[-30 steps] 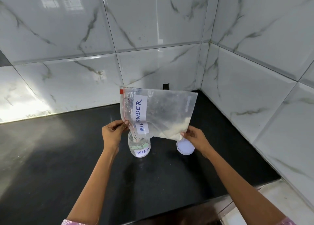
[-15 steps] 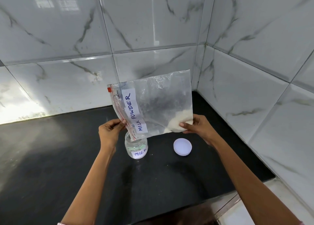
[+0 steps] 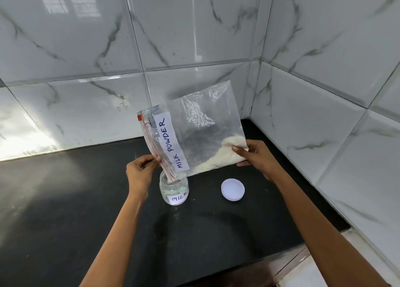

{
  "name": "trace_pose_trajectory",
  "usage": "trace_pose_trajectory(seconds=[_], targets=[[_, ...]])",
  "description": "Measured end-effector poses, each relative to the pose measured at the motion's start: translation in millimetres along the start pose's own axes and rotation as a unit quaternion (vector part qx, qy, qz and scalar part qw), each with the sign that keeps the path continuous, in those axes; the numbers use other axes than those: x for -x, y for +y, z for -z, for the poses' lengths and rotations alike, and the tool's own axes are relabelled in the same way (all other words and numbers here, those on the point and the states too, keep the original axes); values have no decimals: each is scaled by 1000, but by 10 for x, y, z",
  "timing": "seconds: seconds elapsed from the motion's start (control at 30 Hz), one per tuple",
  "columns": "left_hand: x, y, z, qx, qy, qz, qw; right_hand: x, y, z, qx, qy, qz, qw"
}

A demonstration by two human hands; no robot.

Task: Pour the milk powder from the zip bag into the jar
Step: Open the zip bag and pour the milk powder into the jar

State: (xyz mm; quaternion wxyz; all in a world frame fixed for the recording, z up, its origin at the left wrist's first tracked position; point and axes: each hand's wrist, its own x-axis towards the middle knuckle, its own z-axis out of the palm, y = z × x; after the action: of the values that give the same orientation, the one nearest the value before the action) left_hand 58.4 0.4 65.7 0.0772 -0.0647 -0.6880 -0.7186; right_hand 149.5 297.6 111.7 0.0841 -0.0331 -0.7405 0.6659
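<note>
1. Far left and behind: marble-patterned wall tiles (image 3: 71, 104), glossy with window glare, above a black table (image 3: 65, 200).
2. Left hand (image 3: 140, 171), fingers (image 3: 152, 160) pinching the zipper edge of the bag just above the jar's mouth.
3. Clear jar (image 3: 174, 189), upright on the table, lid off, white label reading "MILK" facing the camera; contents hard to make out through the glass.
4. Zip bag (image 3: 194, 133), held in the air between both hands, tilted so the red zipper edge slopes down to the left and its lowest corner dips into the jar's opening; white label along that edge reading "MILK POWDER".
5. Milk powder (image 3: 218, 159), pale and heaped along the bag's lower edge, mostly toward the right-hand corner; a thin trail reaching toward the zipper corner.
6. White lid (image 3: 233, 189), flat on the table, right of the jar and apart from it, below the bag.
7. Right hand (image 3: 257, 159), fingers curled round the bag's lower right corner, thumb on the front over the powder, lifting that end higher than the left.
8. Right: more marble-patterned tiles meeting the back wall at a corner.
</note>
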Motion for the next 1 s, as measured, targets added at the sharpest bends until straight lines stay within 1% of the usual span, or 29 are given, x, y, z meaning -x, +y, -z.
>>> trace_pose_trajectory(seconds=[0.17, 0.3, 0.47, 0.53, 0.6, 0.67, 0.73, 0.83, 1.0], targets=[[-12, 14, 29, 5, 0, -5, 1000, 5, -58, -22, -31, -23, 1, 999], [-17, -7, 32, 7, 3, -1, 1000, -13, -94, -43, -42, -44, -27, 998], [-15, -21, 26, 21, -2, 0, 1000, -79, -100, -51, -24, -3, -48, 999], [-22, -25, 36, 25, 0, -1, 1000, -73, -92, -42, -29, -20, -56, 998], [-29, -29, 43, 25, -1, -2, 1000, -52, -87, -22, -25, -54, -56, 997], [-25, -34, 38, 22, -3, -1, 1000, -41, -74, 5, 3, -95, -45, 995], [-17, -31, 24, 17, -5, -1, 1000, -52, -67, 13, 37, -108, -38, 993], [-6, -12, 22, 19, -3, -1, 1000, -82, -72, -4, 63, -74, -32, 995], [9, 6, 45, 26, -3, 0, 1000, -109, -121, -51, 81, -33, 15, 996]])
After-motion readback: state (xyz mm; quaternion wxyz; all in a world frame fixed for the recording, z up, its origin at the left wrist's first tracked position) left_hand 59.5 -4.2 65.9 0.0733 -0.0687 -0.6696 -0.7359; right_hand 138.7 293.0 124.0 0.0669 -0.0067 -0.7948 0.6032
